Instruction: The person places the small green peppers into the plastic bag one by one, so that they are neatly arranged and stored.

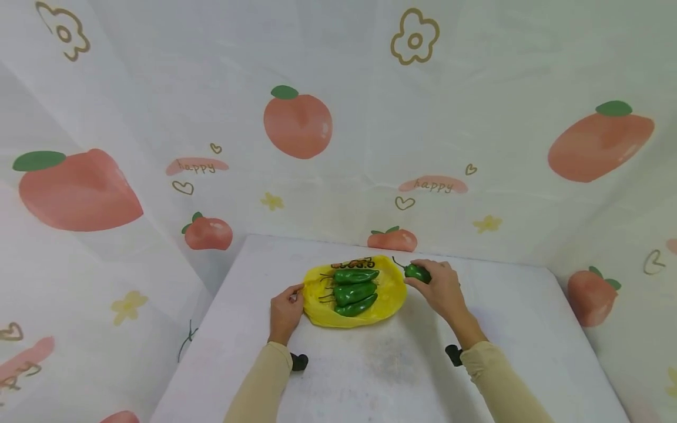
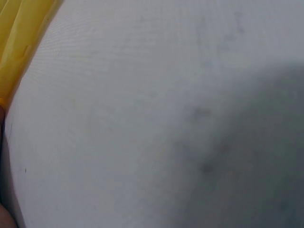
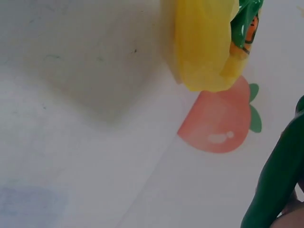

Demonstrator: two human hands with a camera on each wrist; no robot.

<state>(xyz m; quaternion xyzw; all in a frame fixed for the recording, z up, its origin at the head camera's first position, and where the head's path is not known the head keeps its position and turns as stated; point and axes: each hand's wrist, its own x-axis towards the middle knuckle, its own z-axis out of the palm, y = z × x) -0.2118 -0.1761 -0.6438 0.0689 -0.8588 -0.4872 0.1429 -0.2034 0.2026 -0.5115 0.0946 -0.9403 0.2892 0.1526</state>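
A yellow plastic bag (image 1: 391,299) with dark print lies spread on the white table, its edge raised around several green peppers (image 1: 355,292) set side by side, stems to the left. My left hand (image 1: 285,314) pinches the bag's left edge; in the left wrist view a strip of yellow bag (image 2: 21,42) shows at the upper left corner. Just off the bag's right edge, my right hand (image 1: 440,288) holds another green pepper (image 1: 416,272) between thumb and fingers, stem pointing left. That pepper (image 3: 278,175) crosses the lower right of the right wrist view.
The white table (image 1: 381,376) meets a fabric backdrop (image 1: 349,194) printed with peaches, flowers and "happy". A thin dark green stem-like piece (image 1: 187,339) is off the table's left edge. Black straps (image 1: 453,355) sit at both wrists.
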